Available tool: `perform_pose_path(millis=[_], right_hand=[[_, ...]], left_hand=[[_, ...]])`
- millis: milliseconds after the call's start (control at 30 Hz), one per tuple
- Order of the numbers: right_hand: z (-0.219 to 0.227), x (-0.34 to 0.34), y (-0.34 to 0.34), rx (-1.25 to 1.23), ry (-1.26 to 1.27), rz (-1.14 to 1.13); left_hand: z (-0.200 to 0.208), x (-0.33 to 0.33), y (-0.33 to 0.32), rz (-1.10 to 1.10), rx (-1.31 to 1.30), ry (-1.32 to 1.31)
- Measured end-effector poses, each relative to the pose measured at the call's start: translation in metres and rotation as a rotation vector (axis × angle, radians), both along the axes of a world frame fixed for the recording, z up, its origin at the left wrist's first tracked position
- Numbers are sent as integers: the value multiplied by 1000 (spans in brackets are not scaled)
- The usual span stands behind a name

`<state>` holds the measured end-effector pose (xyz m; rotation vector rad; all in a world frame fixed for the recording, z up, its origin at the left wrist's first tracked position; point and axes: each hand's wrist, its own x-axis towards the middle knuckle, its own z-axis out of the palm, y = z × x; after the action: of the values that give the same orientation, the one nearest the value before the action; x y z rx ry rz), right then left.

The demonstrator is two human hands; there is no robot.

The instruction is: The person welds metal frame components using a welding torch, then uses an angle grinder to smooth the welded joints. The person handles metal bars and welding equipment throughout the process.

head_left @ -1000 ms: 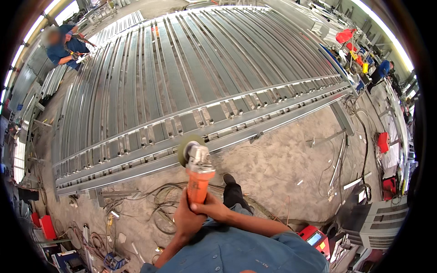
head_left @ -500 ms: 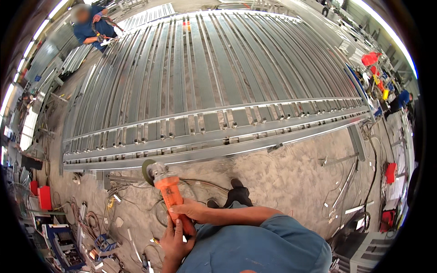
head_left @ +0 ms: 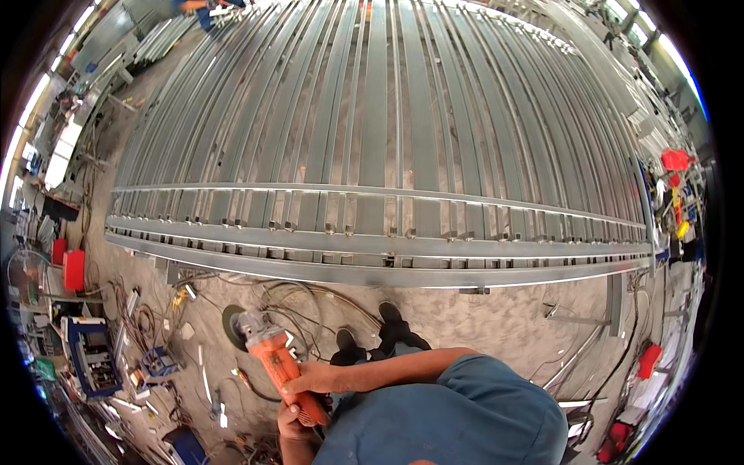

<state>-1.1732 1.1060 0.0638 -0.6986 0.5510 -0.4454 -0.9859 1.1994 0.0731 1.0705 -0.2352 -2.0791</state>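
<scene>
An orange angle grinder (head_left: 273,358) is held in front of my body, its head and round disc (head_left: 232,327) pointing up and left. My right hand (head_left: 316,378) reaches across from the right and wraps round the grinder's body. Lower down, my left hand (head_left: 291,423) grips the rear end of it; part of those fingers is hidden behind the tool. The disc is apart from the large metal frame (head_left: 333,242), which lies ahead with many long grey bars (head_left: 372,116) side by side.
Hoses and cables (head_left: 310,298) loop on the floor beside my shoes (head_left: 391,312). To the left stand a red box (head_left: 74,269) and a blue-edged tool case (head_left: 93,356). Another person's arm (head_left: 201,6) shows at the frame's far left corner. Red items (head_left: 676,160) lie at the right.
My view has tilted down and shifted left. The grinder, held in both hands, has moved away from the frame's near edge, closer to my body. The other person has mostly left the view.
</scene>
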Motion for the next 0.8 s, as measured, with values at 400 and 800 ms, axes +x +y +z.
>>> perform_pose_path(millis=[400, 800], right_hand=[[-101, -215, 34, -618, 1489, -440], [-174, -343, 72, -902, 2058, -372]], left_hand=[[-146, 21, 63, 497, 446, -412], [-380, 176, 165, 732, 775, -409]])
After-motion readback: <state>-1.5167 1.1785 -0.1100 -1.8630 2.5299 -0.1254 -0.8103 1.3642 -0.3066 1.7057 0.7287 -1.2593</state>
